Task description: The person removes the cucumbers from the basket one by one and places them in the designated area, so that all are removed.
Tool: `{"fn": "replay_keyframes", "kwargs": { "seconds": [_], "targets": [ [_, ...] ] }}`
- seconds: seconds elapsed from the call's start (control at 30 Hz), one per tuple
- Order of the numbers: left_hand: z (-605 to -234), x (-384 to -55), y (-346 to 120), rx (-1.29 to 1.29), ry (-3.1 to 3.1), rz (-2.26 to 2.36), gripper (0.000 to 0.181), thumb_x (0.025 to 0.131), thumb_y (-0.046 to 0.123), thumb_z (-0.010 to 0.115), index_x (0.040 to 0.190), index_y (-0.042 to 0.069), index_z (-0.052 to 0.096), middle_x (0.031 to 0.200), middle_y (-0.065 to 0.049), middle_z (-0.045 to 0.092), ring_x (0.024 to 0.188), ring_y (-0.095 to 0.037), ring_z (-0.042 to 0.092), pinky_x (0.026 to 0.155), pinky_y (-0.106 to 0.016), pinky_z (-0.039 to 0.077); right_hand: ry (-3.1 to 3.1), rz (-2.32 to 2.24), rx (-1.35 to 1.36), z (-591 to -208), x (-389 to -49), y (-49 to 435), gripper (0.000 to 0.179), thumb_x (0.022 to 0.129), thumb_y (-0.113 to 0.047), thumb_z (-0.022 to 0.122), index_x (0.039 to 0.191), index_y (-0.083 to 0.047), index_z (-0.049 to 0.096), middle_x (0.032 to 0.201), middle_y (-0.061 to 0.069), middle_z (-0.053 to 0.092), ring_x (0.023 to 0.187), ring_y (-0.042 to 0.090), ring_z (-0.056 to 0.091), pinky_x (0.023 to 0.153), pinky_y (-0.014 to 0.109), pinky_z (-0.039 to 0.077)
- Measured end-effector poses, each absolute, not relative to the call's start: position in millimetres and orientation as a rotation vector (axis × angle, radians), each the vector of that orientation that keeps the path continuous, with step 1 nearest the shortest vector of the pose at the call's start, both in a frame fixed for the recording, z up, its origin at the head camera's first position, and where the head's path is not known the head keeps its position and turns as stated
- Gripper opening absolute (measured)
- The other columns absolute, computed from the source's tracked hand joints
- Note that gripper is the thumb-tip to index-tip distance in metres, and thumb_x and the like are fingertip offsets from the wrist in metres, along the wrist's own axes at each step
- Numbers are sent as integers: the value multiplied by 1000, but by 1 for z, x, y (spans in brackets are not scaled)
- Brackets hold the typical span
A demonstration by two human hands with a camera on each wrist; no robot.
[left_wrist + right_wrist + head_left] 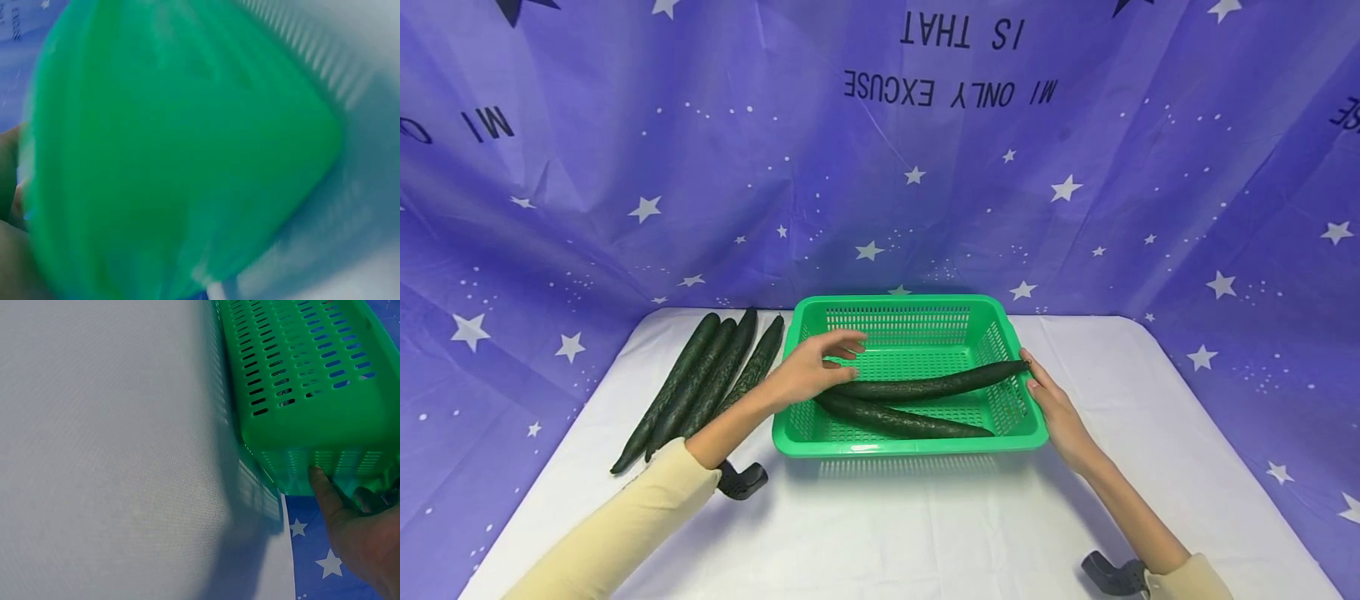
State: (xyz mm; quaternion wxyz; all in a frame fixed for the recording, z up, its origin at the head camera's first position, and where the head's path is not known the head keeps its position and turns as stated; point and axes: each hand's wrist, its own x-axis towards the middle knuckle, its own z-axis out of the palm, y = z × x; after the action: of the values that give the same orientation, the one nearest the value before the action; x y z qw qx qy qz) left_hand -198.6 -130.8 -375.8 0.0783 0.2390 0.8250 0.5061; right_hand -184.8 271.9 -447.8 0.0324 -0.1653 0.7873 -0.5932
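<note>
A green plastic basket with slotted walls holds two dark green cucumbers. One cucumber slants across it, its right tip up at the right rim; the other cucumber lies nearer the front. My left hand hovers over the basket's left side, fingers loosely bent and apart, thumb close to the cucumbers' left ends. At the right end, my right hand grips the basket rim beside the cucumber tip. The right wrist view shows one finger against the outer wall. The left wrist view is blurred.
Several more cucumbers lie side by side left of the basket, partly behind my left forearm. A white cloth covers the table. Purple star-printed fabric hangs around the back and sides.
</note>
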Motion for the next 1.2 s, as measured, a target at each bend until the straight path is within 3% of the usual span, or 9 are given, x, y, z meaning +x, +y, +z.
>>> {"fn": "replay_keyframes", "kwargs": {
  "seconds": [0.37, 0.57, 0.9, 1.2],
  "targets": [
    [-404, -195, -96, 855, 2354, 1282, 53, 93, 8, 70, 143, 7, 52, 133, -16, 60, 125, -31, 54, 100, -49, 45, 2414, -1841, -511, -448, -185, 271, 55, 111, -27, 32, 162, -13, 14, 166, 9, 9, 150, 28, -1, 114, 59, 2],
    [-409, -198, -91, 857, 2289, 1231, 52, 95, 10, 69, 143, 8, 53, 133, -12, 61, 128, -30, 52, 103, -50, 42, 2414, -1844, -487, -447, -185, 271, 56, 111, -28, 33, 162, -14, 14, 166, 8, 8, 150, 28, -2, 114, 60, 1],
    [-414, -204, -85, 838, 2181, 1094, 50, 95, 3, 67, 143, 6, 54, 137, -13, 57, 128, -28, 51, 99, -42, 46, 2396, -1852, -486, -447, -185, 270, 56, 111, -28, 33, 162, -13, 13, 166, 8, 7, 150, 27, -3, 115, 59, 0],
    [-417, -202, -77, 855, 2356, 790, 52, 93, 5, 69, 143, 16, 57, 149, -5, 49, 141, -30, 37, 106, -49, 40, 2404, -1847, -489, -446, -185, 270, 56, 111, -28, 32, 162, -13, 13, 166, 9, 7, 150, 27, -3, 115, 58, 0]
  ]
}}
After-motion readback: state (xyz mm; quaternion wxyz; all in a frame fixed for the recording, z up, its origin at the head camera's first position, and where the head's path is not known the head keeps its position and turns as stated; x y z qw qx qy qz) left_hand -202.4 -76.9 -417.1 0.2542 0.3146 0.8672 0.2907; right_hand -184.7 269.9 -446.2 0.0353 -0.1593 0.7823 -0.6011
